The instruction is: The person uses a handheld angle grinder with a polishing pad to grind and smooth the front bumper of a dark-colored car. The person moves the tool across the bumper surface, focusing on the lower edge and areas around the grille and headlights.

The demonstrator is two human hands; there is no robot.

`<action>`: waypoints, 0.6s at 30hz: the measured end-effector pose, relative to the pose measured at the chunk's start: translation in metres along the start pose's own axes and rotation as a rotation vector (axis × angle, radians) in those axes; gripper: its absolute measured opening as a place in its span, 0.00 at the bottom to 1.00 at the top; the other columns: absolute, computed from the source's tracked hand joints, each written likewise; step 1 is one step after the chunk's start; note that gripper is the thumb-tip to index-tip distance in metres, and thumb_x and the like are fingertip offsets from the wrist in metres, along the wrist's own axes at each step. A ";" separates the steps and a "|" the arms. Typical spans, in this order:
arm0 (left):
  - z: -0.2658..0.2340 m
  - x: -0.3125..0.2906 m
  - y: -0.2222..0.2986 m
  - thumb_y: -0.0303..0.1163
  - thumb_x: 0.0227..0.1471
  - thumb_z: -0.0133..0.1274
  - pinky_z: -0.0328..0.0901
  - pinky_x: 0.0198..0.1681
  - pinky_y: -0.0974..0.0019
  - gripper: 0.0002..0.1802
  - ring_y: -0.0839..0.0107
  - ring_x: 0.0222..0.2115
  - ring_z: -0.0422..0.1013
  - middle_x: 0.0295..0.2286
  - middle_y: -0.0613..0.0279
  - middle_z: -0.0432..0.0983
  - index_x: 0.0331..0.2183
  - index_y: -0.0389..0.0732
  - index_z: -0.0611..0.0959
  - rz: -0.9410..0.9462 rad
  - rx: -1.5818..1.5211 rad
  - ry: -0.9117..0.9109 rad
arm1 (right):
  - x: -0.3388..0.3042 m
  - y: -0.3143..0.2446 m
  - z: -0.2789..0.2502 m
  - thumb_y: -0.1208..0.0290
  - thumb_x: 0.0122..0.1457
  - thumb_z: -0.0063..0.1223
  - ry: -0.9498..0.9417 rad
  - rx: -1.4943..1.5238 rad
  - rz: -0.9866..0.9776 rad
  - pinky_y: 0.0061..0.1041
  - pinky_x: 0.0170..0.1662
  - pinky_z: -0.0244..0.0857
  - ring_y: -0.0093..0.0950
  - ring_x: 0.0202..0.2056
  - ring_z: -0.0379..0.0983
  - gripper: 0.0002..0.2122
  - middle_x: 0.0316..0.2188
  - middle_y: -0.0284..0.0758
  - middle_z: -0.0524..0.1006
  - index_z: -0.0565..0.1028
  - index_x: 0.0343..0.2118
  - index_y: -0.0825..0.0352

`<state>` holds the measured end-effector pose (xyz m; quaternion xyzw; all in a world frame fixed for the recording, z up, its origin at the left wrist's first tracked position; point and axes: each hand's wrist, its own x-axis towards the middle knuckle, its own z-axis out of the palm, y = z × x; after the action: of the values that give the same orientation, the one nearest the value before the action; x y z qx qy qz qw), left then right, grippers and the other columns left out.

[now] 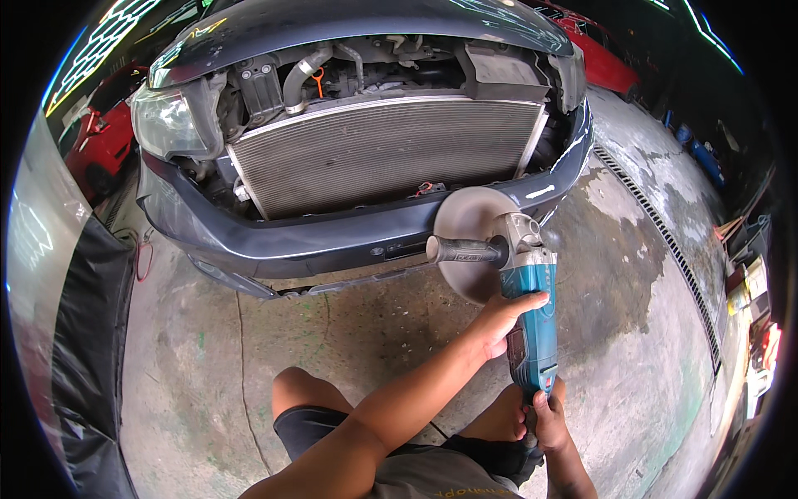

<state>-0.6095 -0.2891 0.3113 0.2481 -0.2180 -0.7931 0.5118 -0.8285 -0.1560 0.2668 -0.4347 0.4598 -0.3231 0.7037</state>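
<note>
A teal rotary polisher [530, 333] with a metal head and a large round grey-brown pad [467, 212] is held up in front of the car. Its black side handle [467, 251] sticks out to the left, over the pad, with no hand on it. My left hand [499, 323] is closed round the middle of the body, thumb across the top. The tail end, by the cord, is gripped by my right hand [550, 422]. Beyond the pad is the dark blue-grey front bumper [307, 241]; whether they touch I cannot tell.
The car's grille is off, baring the radiator [374, 150] below the hood [332, 25]. A headlight [170, 121] sits at left. A drain grate [657, 241] crosses the concrete floor [191, 358] at right. Black plastic sheeting [83, 333] hangs at left. Red cars [598, 54] stand behind.
</note>
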 end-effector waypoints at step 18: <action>-0.100 -0.180 0.060 0.58 0.55 0.63 0.68 0.59 0.27 0.47 0.48 0.58 0.71 0.56 0.49 0.73 0.65 0.40 0.68 0.392 0.063 0.096 | 0.023 -0.016 0.126 0.51 0.65 0.65 -0.489 -0.374 0.011 0.31 0.37 0.72 0.29 0.30 0.77 0.31 0.35 0.40 0.78 0.67 0.60 0.70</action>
<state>-0.4419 -0.1556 0.2999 0.2542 -0.2624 -0.6582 0.6583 -0.7043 -0.1428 0.2974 -0.6191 0.3309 -0.1147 0.7029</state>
